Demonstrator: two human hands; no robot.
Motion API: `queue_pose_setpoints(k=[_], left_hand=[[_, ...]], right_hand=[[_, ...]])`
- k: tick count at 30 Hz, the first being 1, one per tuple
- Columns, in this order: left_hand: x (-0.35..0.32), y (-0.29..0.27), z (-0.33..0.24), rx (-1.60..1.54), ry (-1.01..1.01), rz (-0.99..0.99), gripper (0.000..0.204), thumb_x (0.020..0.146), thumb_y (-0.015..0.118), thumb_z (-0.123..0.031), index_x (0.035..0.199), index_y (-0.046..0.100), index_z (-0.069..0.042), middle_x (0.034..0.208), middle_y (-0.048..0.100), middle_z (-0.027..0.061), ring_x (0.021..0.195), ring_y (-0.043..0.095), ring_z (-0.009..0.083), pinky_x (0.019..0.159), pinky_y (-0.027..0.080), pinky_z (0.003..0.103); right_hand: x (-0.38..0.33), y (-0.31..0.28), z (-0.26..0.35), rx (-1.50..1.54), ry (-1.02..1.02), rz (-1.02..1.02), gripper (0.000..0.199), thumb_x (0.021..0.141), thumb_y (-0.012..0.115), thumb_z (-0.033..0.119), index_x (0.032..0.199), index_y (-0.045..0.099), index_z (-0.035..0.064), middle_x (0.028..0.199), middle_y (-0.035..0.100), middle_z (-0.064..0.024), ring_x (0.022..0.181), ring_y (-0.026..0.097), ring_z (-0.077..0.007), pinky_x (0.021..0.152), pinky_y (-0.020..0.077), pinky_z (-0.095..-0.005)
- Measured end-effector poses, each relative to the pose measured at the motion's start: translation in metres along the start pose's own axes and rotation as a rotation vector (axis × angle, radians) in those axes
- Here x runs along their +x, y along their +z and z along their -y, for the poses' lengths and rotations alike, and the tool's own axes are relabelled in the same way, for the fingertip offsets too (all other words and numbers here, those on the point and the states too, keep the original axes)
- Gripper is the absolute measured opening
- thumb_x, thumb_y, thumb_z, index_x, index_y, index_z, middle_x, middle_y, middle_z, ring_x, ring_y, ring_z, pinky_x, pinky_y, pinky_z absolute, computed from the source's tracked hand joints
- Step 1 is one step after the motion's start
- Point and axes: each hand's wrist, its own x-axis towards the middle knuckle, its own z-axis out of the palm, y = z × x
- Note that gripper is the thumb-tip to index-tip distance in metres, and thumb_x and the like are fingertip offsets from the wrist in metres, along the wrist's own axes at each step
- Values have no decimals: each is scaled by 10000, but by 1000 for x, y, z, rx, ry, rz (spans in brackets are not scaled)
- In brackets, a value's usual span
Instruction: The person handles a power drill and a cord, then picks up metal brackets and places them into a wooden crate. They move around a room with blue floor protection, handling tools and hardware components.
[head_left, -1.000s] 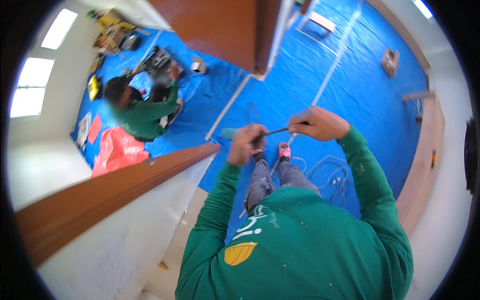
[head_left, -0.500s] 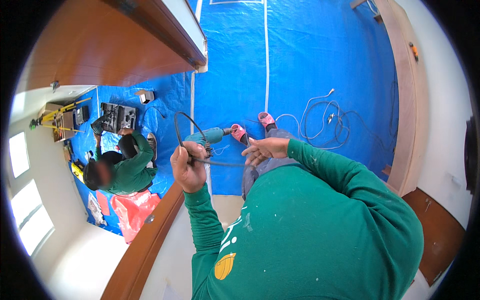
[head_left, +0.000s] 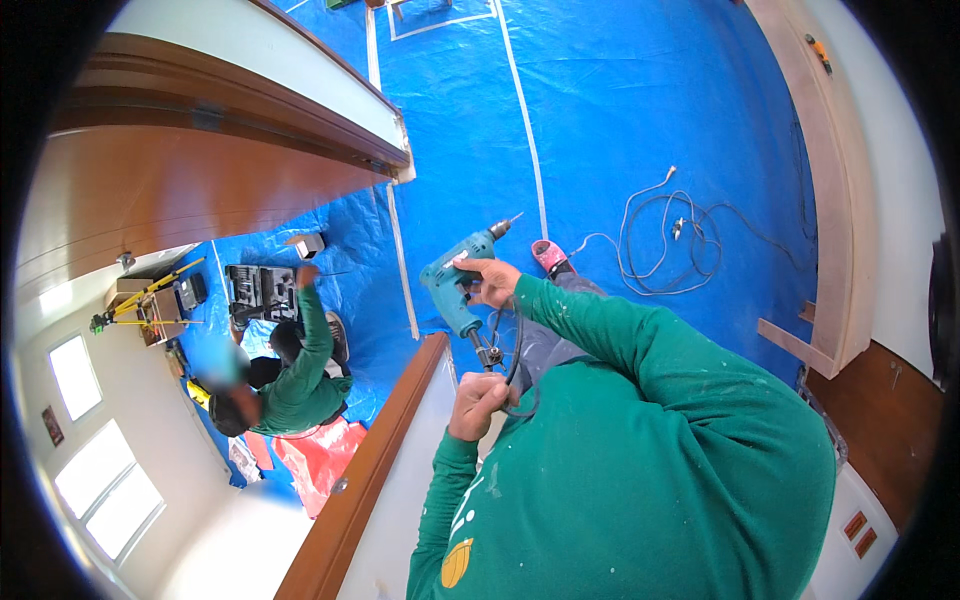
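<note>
A teal power drill [head_left: 447,272] is in front of me, its chuck and thin bit aimed up and to the right. My right hand [head_left: 493,283] grips it at the body and upper handle. Below, my left hand [head_left: 478,403] is closed round the black cord [head_left: 517,362], close to the handle's lower end. Beside its fingers a metal piece like a chuck key [head_left: 490,355] shows at the cord. The cord loops between my hands and my green sleeve; part of it is hidden.
Left, a co-worker in green [head_left: 290,385] crouches by an open tool case [head_left: 262,293]. A wooden door edge [head_left: 370,465] stands close at my left. Blue sheeting [head_left: 640,90] covers the floor, with a coiled cable [head_left: 650,292] on it, right of a pink shoe [head_left: 547,255].
My right hand has taken hold of the drill, which has turned and come upright before me. My left hand has moved right and down with the cord. The co-worker's arm has shifted over the case.
</note>
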Motion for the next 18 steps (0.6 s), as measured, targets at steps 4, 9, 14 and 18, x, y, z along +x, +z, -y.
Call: queue_pose_setpoints(k=[4, 9, 14, 18], left_hand=[[9, -4, 44, -88, -213, -176, 574, 1062, 498, -412, 749, 681, 32, 619, 550, 7, 548, 453, 85, 511, 322, 264], [23, 3, 69, 124, -69, -393, 526, 1071, 498, -377, 841, 728, 37, 741, 668, 82, 666, 616, 157, 626, 478, 289], [-4, -24, 79, 390, 101, -720, 621, 1079, 398, -487, 1006, 724, 37, 1006, 735, 133, 932, 698, 264, 848, 543, 378], [19, -59, 52, -253, -32, -806, 820, 1050, 258, -667, 1299, 569, 50, 1321, 621, 196, 1226, 600, 314, 1044, 465, 476]], right_hand=[[-12, 40, 40, -72, -198, 237, 483, 880, 814, 137, 1291, 561, 147, 1141, 688, -63, 1140, 642, -283, 908, 531, -575], [-36, 66, 68, -189, -221, 486, 581, 882, 809, 121, 1380, 511, 143, 1264, 667, -86, 1206, 632, -281, 972, 519, -562], [-76, 61, 98, -313, -202, 673, 618, 900, 787, 124, 1424, 459, 115, 1278, 653, -87, 1170, 645, -249, 918, 561, -499], [-94, 45, 94, -309, 18, 884, 412, 961, 724, 204, 1310, 564, 58, 1262, 667, -78, 1174, 645, -222, 944, 549, -460]])
